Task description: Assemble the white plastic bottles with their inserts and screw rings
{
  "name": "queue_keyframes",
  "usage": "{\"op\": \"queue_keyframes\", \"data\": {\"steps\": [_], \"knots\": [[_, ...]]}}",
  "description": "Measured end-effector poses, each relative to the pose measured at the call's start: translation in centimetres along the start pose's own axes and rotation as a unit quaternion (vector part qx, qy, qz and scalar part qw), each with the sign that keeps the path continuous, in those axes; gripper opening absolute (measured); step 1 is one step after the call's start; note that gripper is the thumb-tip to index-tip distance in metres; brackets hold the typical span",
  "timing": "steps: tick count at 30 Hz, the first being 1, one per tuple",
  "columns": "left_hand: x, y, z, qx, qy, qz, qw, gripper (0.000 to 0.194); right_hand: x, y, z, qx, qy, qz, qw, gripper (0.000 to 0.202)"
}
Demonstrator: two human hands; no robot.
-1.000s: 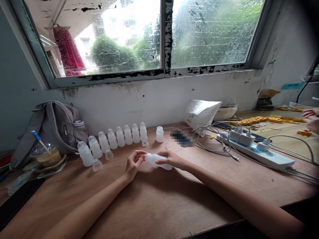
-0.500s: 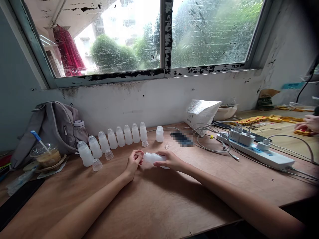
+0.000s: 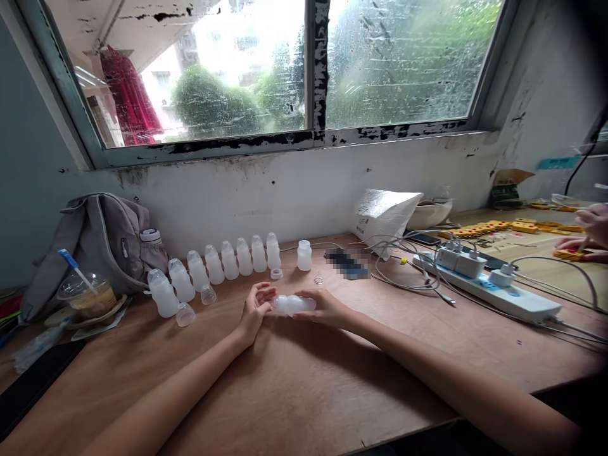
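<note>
- Beneath a wide window (image 3: 320,76) with flaking paint on its frame, a brown wooden table (image 3: 228,405) stood against a white wall (image 3: 228,202).
- At the far left, a lidded clear cup (image 3: 90,301) held a brown drink and a blue-and-white straw (image 3: 76,266); a grey backpack (image 3: 95,234) leaned behind it.
- Next came a curving row of eight upright, capped bottles (image 3: 215,265), frosted white, with two loose clear caps (image 3: 185,315) lying before its left part.
- The person's left hand (image 3: 256,310) was cupped, its fingers bent at the neck end of the held bottle; whether they gripped it could not be told.
- That held bottle (image 3: 289,305) lay sideways between the two hands, near the middle of the table, neck to the left.
- The right hand (image 3: 325,308) was closed around the bottle's base end.
- Behind the hands, an uncapped bottle (image 3: 304,256) stood upright, apart from the row, with a thin ring (image 3: 318,279) on the table just in front.
- Farther right were a silvery packet (image 3: 387,215), tangled cables (image 3: 403,278) and a white power strip (image 3: 527,305) with adapters plugged in.
- At the far right edge, another person's hands (image 3: 593,221) were at a yellow piece (image 3: 569,255).
</note>
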State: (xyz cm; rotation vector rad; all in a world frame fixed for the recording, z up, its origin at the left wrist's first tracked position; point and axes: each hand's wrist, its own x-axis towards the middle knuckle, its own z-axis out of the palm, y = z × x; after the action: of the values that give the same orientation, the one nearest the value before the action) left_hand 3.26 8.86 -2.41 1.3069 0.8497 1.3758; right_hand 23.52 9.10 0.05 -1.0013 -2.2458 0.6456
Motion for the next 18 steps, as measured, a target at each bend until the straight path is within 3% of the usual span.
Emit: {"op": "queue_keyframes", "data": {"steps": [7, 13, 18], "knots": [[0.29, -0.35, -0.05, 0.065, 0.059, -0.025, 0.996, 0.039, 0.0, -0.03, 0.02, -0.026, 0.019, -0.01, 0.999, 0.049], [0.09, -0.22, 0.14, 0.08, 0.031, -0.034, 0.996, 0.038, 0.04, 0.05, 0.06, -0.044, 0.027, -0.026, 0.998, 0.049], [-0.27, 0.43, 0.31, 0.047, -0.012, 0.038, 0.998, 0.029, 0.08, 0.23, -0.09, -0.055, 0.056, -0.015, 0.997, 0.047]]}}
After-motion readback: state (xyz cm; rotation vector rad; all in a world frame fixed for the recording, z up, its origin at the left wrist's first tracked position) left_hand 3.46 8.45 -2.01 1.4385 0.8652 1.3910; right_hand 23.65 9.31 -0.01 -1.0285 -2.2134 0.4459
